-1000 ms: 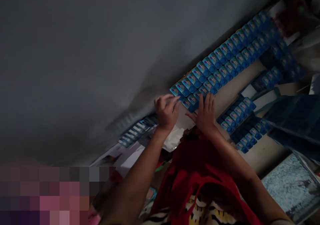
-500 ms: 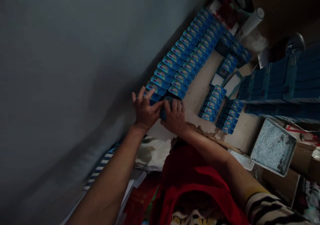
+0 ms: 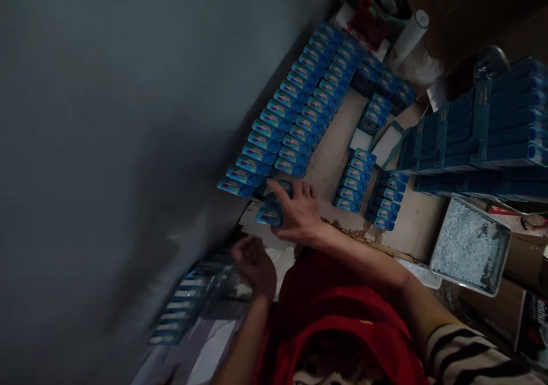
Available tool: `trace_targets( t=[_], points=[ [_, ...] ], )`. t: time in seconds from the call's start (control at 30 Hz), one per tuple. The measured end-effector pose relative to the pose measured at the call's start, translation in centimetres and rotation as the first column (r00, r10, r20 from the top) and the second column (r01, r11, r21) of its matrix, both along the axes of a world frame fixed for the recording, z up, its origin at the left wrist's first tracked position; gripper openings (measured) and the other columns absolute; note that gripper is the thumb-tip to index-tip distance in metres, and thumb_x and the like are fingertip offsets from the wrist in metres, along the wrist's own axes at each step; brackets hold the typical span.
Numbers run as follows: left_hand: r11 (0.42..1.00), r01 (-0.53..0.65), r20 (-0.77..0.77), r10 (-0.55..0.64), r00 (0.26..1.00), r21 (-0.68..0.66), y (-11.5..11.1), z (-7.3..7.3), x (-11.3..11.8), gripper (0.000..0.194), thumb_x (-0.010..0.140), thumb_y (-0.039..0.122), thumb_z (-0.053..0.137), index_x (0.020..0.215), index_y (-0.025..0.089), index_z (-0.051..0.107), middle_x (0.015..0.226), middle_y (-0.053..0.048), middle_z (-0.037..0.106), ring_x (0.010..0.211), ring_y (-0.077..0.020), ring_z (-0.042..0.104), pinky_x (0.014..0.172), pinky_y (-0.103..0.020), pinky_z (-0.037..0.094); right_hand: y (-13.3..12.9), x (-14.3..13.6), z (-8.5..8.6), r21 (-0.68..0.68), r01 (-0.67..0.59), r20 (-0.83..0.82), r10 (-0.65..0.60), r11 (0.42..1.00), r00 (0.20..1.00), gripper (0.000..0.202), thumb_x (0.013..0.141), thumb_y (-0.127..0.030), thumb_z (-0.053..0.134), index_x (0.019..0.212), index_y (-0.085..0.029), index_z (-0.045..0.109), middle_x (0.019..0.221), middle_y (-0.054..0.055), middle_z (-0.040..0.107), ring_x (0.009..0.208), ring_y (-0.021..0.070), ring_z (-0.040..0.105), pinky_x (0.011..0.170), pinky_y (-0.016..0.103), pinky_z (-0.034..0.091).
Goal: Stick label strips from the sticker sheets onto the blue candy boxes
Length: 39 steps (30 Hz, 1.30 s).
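Small blue boxes (image 3: 274, 116) with colourful printed ends stand in two long rows beside the wall. At the near end of these rows, my right hand (image 3: 297, 211) is closed over a blue box (image 3: 269, 215), its thumb stretched towards the rows and its fingers bent. Part of that box is hidden under the palm. Lower and to the left, my left hand (image 3: 256, 265) hangs apart from the boxes with its fingers curled in, and nothing shows in it.
Two short rows of blue boxes (image 3: 354, 182) stand further right, near tall stacked blue cartons (image 3: 479, 122). A metal tray (image 3: 434, 265) of pale granules sits at the right. A white cylinder (image 3: 411, 36) stands at the back. The grey wall (image 3: 128, 116) bounds the left.
My left hand has left the near end of the rows and drawn back towards me, its fingers curling. My right hand stays by the boxes, its thumb now spread. The view has shifted slightly.
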<state>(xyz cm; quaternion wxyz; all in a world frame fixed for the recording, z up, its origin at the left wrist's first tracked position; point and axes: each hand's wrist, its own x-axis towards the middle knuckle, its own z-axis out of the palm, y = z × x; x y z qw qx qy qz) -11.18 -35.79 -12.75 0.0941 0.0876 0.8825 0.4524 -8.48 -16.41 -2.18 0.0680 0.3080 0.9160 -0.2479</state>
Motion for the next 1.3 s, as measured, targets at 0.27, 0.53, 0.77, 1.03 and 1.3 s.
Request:
trace_targets(
  t=[0.27,0.53,0.77,1.03,1.3],
  points=[
    [0.736,0.636,0.078,-0.666,0.742,0.232,20.9,0.1,3.0,0.045,0.092,0.057,0.067,0.123,0.025,0.067,0.127,-0.012,0.073,0.126,-0.0342,0.066,0.109,-0.051,0.055,13.2,12.0,7.5,-0.029,0.400,-0.517,-0.356,0.916,0.778,0.093,0.081,-0.052,0.083,0.161,-0.028,0.042,0.149,0.013,0.051,0.139,0.0332,0.055,0.117,0.054,0.049],
    [0.591,0.781,0.168,-0.807,0.567,0.200,32.6,-2.3,2.8,0.054,0.086,0.048,0.083,0.130,0.021,0.069,0.130,-0.012,0.073,0.130,-0.0347,0.062,0.113,-0.049,0.052,25.8,14.7,-0.4,0.209,0.469,-0.572,-0.281,0.858,0.770,0.103,0.079,-0.062,0.083,0.163,-0.024,0.036,0.150,0.016,0.048,0.145,0.0375,0.048,0.122,0.063,0.042],
    [0.684,0.673,0.277,-0.730,0.625,0.282,25.2,-2.5,6.6,0.057,0.095,0.052,0.073,0.143,0.023,0.064,0.146,-0.015,0.067,0.138,-0.0333,0.061,0.118,-0.050,0.049,25.4,13.4,-5.9,0.364,0.258,-0.176,-0.206,0.895,0.962,0.095,0.085,-0.059,0.071,0.165,-0.018,0.042,0.159,0.023,0.041,0.149,0.0413,0.040,0.124,0.058,0.038],
    [0.691,0.578,0.225,-0.705,0.673,0.434,32.9,-5.2,2.3,0.076,0.091,0.032,0.066,0.163,0.023,0.046,0.169,-0.015,0.050,0.153,-0.0327,0.052,0.127,-0.052,0.044,25.0,12.5,-8.7,0.432,0.088,0.022,-0.108,0.898,0.994,0.075,0.093,-0.050,0.062,0.163,-0.024,0.053,0.165,0.021,0.042,0.155,0.0481,0.032,0.126,0.068,0.027],
    [0.666,0.638,0.151,-0.728,0.668,0.386,35.3,-5.6,3.6,0.086,0.081,0.018,0.060,0.165,0.023,0.044,0.174,-0.012,0.044,0.163,-0.0326,0.038,0.136,-0.056,0.030,26.6,10.7,-7.4,0.385,-0.005,0.063,-0.021,0.923,0.998,0.082,0.097,-0.051,0.058,0.171,-0.022,0.037,0.176,0.019,0.029,0.165,0.0426,0.021,0.132,0.066,0.018]
  ],
)
